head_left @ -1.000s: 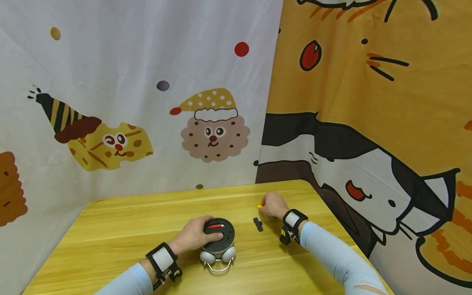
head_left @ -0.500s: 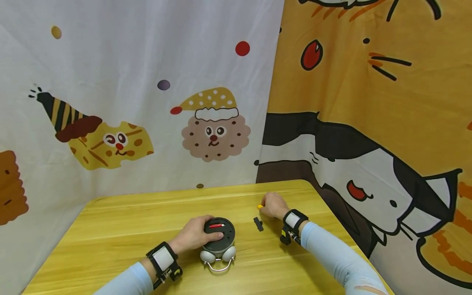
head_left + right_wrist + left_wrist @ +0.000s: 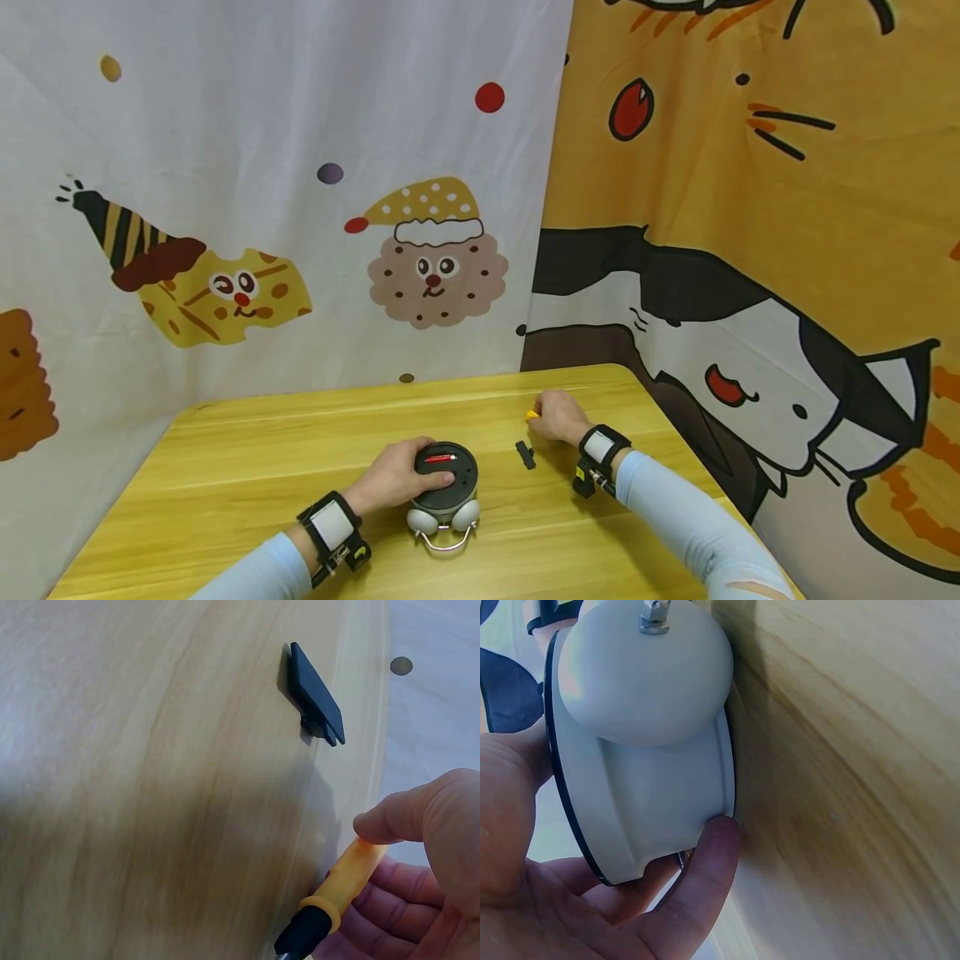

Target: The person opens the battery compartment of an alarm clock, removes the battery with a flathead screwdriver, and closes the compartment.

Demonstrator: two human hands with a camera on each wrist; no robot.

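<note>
The bare left hand [image 3: 392, 475] has a black fabric wrist strap [image 3: 345, 505] with a rectangular white panel [image 3: 332, 527]; a small, boxy black camera [image 3: 358, 557] with a yellow mark sits between the strap's 4 and 5 o'clock. The bare right hand [image 3: 557, 417] has a matching strap [image 3: 619, 442], its camera [image 3: 582, 483] toward 7 o'clock. Pale-blue fabric sleeves [image 3: 675, 510] cover both forearms, the right one gaping near its 4 o'clock end.
</note>
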